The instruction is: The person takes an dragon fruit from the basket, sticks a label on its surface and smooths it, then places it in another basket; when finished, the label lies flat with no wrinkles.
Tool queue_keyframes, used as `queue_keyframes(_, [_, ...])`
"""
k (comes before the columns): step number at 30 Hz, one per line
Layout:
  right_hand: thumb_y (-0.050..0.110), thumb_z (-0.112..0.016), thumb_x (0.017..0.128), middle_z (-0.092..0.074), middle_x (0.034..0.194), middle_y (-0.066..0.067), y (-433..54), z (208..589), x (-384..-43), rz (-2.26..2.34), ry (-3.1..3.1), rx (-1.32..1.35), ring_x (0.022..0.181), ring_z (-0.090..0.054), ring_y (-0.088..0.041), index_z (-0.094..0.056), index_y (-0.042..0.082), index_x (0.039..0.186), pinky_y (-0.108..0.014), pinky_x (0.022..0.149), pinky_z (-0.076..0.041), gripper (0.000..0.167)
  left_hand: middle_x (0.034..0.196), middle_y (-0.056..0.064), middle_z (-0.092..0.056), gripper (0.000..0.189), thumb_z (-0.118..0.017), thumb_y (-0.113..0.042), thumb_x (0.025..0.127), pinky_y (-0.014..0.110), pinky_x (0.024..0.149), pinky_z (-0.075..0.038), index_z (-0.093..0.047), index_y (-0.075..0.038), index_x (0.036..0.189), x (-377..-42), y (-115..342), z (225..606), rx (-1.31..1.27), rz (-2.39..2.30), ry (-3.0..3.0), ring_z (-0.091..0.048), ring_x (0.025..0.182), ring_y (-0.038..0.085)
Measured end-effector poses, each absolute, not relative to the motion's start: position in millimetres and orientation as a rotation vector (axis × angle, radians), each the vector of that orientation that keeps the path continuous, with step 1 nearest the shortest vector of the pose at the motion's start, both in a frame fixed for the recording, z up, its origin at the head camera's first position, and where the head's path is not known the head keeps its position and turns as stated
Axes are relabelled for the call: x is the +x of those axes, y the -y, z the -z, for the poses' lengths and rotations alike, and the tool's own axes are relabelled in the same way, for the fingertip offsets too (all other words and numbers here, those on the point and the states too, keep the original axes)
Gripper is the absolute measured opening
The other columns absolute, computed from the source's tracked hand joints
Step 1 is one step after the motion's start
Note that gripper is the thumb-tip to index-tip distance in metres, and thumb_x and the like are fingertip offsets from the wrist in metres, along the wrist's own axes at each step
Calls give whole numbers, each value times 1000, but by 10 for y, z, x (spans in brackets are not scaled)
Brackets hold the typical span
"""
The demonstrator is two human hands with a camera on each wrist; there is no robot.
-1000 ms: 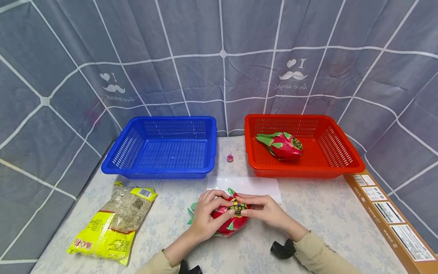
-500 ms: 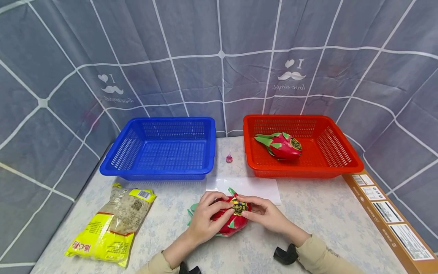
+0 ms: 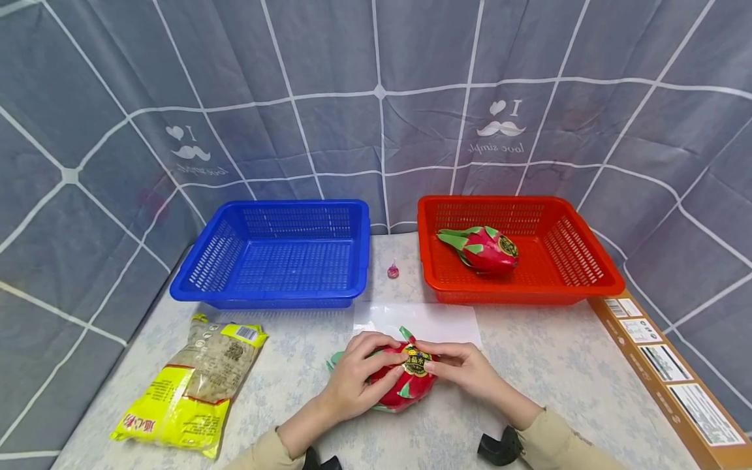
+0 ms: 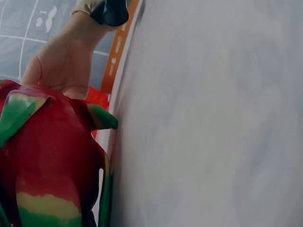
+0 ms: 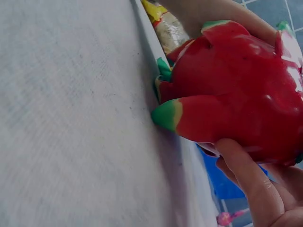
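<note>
A red dragon fruit (image 3: 420,386) with green-tipped scales lies on the table in front of the person, its leafy end to the left. On its upper side is a round black-and-gold sticker (image 3: 418,361). The left hand (image 3: 352,382) grips the fruit from the left, fingers over the top and thumb near the sticker. From the other side, the right hand (image 3: 467,371) holds the right end between fingers and thumb, close to the sticker's edge. In the right wrist view, the right fingers (image 5: 248,177) touch the fruit's glossy skin.
A blue basket (image 3: 267,294) stands at back left, a red basket (image 3: 529,292) at back right with another dragon fruit (image 3: 490,254) inside. Between them lies a small pink wrapped candy (image 3: 393,270). A white sheet (image 3: 435,318), a yellow bag (image 3: 176,405) and a long cardboard box (image 3: 664,365) surround the hands.
Both hands and the dragon fruit have shifted slightly to the right. The fruit has turned a little, carrying the sticker rightward. Both hands keep their hold.
</note>
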State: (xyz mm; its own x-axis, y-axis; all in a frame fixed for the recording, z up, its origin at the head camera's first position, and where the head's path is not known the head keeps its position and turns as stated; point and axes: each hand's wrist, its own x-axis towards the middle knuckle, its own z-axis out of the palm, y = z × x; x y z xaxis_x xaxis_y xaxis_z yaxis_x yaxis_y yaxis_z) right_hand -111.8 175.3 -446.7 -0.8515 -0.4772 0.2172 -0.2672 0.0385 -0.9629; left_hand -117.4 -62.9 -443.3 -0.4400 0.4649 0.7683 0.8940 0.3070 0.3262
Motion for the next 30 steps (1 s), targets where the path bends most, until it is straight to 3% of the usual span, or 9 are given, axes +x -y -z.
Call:
queue_keyframes(10, [-1,-64,86,-61,123,-6,-2066,4206,-1084,1849,-2187,-842,112,-56,-8,-64,0,118,-27,82,-51,32,107,2,-64,20,-66,-23,89,32,90,-44,-72,-11,103,-1198,457,4285,-1271,1233,2004,-55,103,17])
queue_keyframes(15, [-2,-61,88,-62,121,7,-2414,3951,-1132,1750,-2248,-814,102,-59,-6,-64,7,121,-28,73,-54,34,100,8,-66,19,-71,-5,80,32,87,-46,-70,-5,99,-1381,406,4086,-1186,1458,2046,-58,98,21])
queue_keyframes(19, [-13,-52,88,-61,123,8,-2806,3776,-1214,1775,-2200,-930,98,-60,-6,-60,6,126,-27,70,-54,43,96,15,-67,18,-67,7,81,34,84,-47,-68,3,98,-1559,408,3967,-1010,1668,2074,-60,94,25])
queue_keyframes(22, [-22,-43,87,-60,125,2,-3100,3674,-1286,1914,-2071,-1030,99,-62,-10,-55,0,129,-27,71,-54,49,96,18,-67,14,-61,6,86,30,81,-49,-67,6,99,-1671,385,3903,-852,1812,2079,-62,89,20])
queue_keyframes(25, [-22,-35,90,-62,122,-3,-3336,3571,-1304,2164,-1914,-946,96,-64,-14,-55,-1,129,-26,74,-53,49,96,20,-67,14,-59,1,89,26,79,-50,-65,8,100,-1759,314,3890,-715,1932,2072,-63,87,18])
queue_keyframes(28, [-18,-32,93,-64,117,-8,-3468,3448,-1324,2477,-1773,-786,87,-67,-19,-56,-3,127,-27,73,-54,44,96,23,-66,17,-60,-1,89,27,77,-51,-63,10,102,-1777,195,3840,-619,2004,2107,-64,88,26])
queue_keyframes(30, [-15,-37,94,-64,114,-9,-3497,3360,-1360,2672,-1750,-641,83,-67,-20,-58,-4,124,-27,71,-54,39,96,24,-65,19,-61,-2,89,31,76,-51,-62,10,104,-1761,107,3794,-587,2000,2168,-63,89,32])
